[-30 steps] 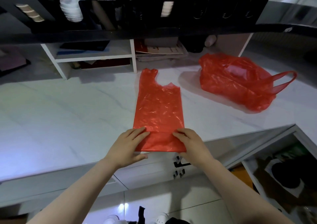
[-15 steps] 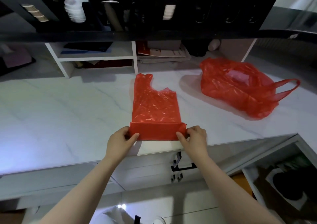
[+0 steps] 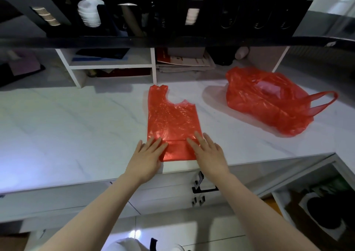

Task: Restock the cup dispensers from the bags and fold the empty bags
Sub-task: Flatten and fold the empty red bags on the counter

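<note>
A flattened red plastic bag (image 3: 172,119) lies on the white marble counter (image 3: 73,135) near its front edge, its bottom strip folded up once. My left hand (image 3: 147,157) presses flat on the fold's left end and my right hand (image 3: 208,153) presses flat on its right end, fingers straight. A second red bag (image 3: 269,102), crumpled and puffed up with its handle loop sticking out to the right, sits at the back right. Above, the black cup dispenser rack (image 3: 172,10) holds a white cup stack (image 3: 89,13) and other cup stacks in its slots.
A white shelf unit (image 3: 113,66) with dark items stands at the back of the counter, next to a pile of papers (image 3: 184,63). Below the counter edge are drawers with a black handle (image 3: 203,188). An open compartment shows at the lower right.
Both hands pinched the bag's bottom edge, folded it away from me, then let go and laid flat on the fold. The second bag has not moved.
</note>
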Demonstrator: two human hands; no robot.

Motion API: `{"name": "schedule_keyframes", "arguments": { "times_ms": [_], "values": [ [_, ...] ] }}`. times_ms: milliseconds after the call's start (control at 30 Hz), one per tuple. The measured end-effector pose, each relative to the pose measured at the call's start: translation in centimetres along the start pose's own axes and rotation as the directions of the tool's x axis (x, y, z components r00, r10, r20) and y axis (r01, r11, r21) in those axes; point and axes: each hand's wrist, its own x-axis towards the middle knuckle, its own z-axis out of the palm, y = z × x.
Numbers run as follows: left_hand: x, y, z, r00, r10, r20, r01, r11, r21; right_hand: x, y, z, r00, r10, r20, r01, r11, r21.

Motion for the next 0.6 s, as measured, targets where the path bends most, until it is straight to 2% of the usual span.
{"name": "schedule_keyframes", "arguments": {
  "times_ms": [67, 200, 300, 400, 500, 600],
  "values": [
    [-0.2, -0.8, 0.8, 0.995, 0.010, 0.100, -0.014, 0.999, 0.031, -0.2, 0.9, 0.1, 0.989, -0.080, 0.122, 0.082, 0.997, -0.007],
    [-1.2, -1.0, 1.1, 0.990, 0.043, 0.132, -0.054, 0.995, 0.087, -1.0, 2.2, 0.2, 0.964, -0.166, 0.209, 0.181, 0.982, -0.057],
    [-2.0, -1.3, 1.0, 0.987, 0.106, 0.119, -0.120, 0.986, 0.118, -1.8, 2.4, 0.3, 0.968, -0.193, 0.161, 0.204, 0.978, -0.051],
    [-3.2, -1.8, 0.4, 0.980, 0.200, 0.013, -0.200, 0.980, 0.007, -2.7, 2.5, -0.1, 0.981, -0.190, 0.043, 0.176, 0.961, 0.215],
    [-3.9, -2.2, 0.0, 0.970, 0.194, -0.145, -0.220, 0.957, -0.190, -3.0, 2.7, -0.7, 0.995, -0.066, -0.074, 0.092, 0.887, 0.453],
    [-4.0, -2.1, -0.5, 0.980, 0.015, -0.201, -0.096, 0.913, -0.397, -2.8, 2.4, -1.1, 0.985, 0.150, -0.089, -0.076, 0.831, 0.551]
  ]
}}
